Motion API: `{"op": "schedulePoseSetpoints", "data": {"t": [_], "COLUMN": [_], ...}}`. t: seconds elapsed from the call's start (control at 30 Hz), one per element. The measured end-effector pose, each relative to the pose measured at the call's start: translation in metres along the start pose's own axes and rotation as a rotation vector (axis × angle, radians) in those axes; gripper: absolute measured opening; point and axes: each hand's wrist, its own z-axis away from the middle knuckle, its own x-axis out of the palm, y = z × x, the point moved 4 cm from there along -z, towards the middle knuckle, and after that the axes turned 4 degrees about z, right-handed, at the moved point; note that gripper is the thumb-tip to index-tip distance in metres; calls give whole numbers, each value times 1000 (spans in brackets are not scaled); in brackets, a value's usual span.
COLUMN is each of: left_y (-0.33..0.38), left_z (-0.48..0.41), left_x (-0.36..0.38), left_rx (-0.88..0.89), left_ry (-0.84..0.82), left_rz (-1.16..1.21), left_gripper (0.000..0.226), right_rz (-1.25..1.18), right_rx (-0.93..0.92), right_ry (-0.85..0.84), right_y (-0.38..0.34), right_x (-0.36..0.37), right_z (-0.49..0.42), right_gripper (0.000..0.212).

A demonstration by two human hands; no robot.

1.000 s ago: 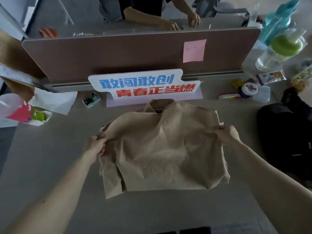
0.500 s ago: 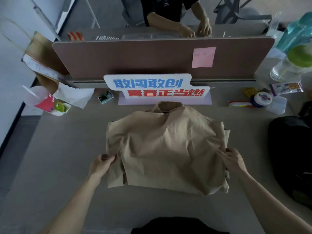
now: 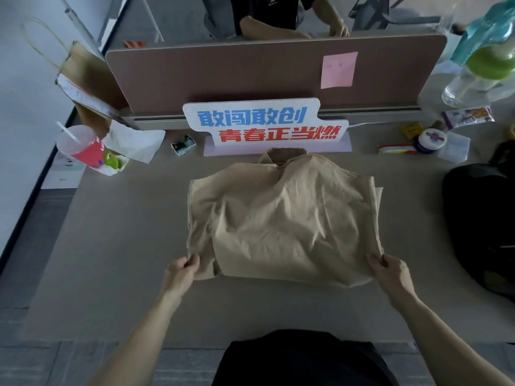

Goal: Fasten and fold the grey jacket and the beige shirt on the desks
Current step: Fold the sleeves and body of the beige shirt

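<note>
The beige shirt [image 3: 281, 218] lies in the middle of the surface [image 3: 111, 246], folded into a rough rectangle. Its collar points away from the person, toward a sign [image 3: 264, 123] with blue and red characters. The cloth is wrinkled, and on the left side one folded layer shows from under the top layer.

The left hand [image 3: 181, 271] is at the near left corner of the shirt. Its fingers [image 3: 192, 260] are curled and pinch the edge of the cloth there. The right hand [image 3: 390, 274] is at the near right corner, and its fingers [image 3: 376, 261] grasp the edge of the shirt on that side. Both forearms reach in from the bottom of the view.

Behind the sign stands a brown divider [image 3: 250, 71] with a pink note [image 3: 338, 69] on it. On the other side of the divider a second person [image 3: 278, 18] is partly visible. To the left of the shirt, well apart from it, a cup [image 3: 80, 147] with a straw stands near a paper bag [image 3: 86, 76]. To the right lies a black bag [image 3: 482, 227], near the shirt but not touching it. A small jar [image 3: 432, 139] and a bottle [image 3: 479, 71] with a green part are at the far right.
</note>
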Motion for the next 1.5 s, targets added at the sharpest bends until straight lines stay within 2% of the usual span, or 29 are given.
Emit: {"op": "schedulePoseSetpoints", "data": {"t": [0.13, 0.3, 0.43, 0.53, 0.57, 0.63, 0.7, 0.73, 0.83, 0.9, 0.97, 1.07, 1.17, 1.27, 1.33, 1.37, 1.43, 1.5], "left_y": [4, -4, -8, 1, 8, 29, 51, 60, 74, 74, 70, 53, 56, 77, 96, 105, 119, 125], "left_z": [-7, -10, -11, -11, -8, 0, 3, -1, -19, -37, -59, -88, -99, -83, -64, -54, -38, -35], "left_x": [-17, -20, -19, -28, -29, -16, 7, 19, 44, 50, 46, 29, 22, 33, 50, 64, 100, 135], "left_rx": [27, -13, -40, 118, 236, 535, 774, 818, 808, 807, 686, 378, 317, 460, 692, 822, 982, 926], "left_ry": [128, 103, 17, 190, 277, 342, 279, 204, -19, -99, -122, -132, -109, 75, 206, 208, 70, -105], "left_rz": [-94, -196, -253, -381, -385, -447, -549, -598, -702, -808, -895, -928, -965, -894, -792, -757, -771, -851], "left_gripper": [38, 37, 32, 12, 19, 31, 38, 43, 52, 63, 67, 70, 66, 57, 55, 54, 56, 61], "right_rz": [60, 96, 157, 315, 370, 428, 481, 516, 624, 694, 725, 826, 850, 820, 786, 780, 778, 780], "right_rx": [24, 87, 182, 207, 153, -30, -238, -320, -426, -455, -431, -336, -279, -391, -480, -494, -517, -610], "right_ry": [84, 81, 70, 92, 137, 222, 233, 206, 77, -5, -64, -125, -187, -26, 98, 99, 14, -42], "right_y": [-2, 5, 10, 0, -7, -27, -53, -67, -97, -108, -104, -78, -65, -82, -97, -104, -115, -130], "right_x": [-8, -4, -2, -5, -5, -4, 5, 12, 36, 50, 56, 60, 63, 58, 57, 60, 78, 104], "right_z": [2, 9, 16, 24, 26, 26, 24, 23, 15, 8, -4, -26, -41, -35, -30, -29, -30, -28], "right_gripper": [51, 44, 42, 46, 43, 45, 54, 58, 63, 62, 63, 70, 73, 67, 60, 60, 63, 66]}}
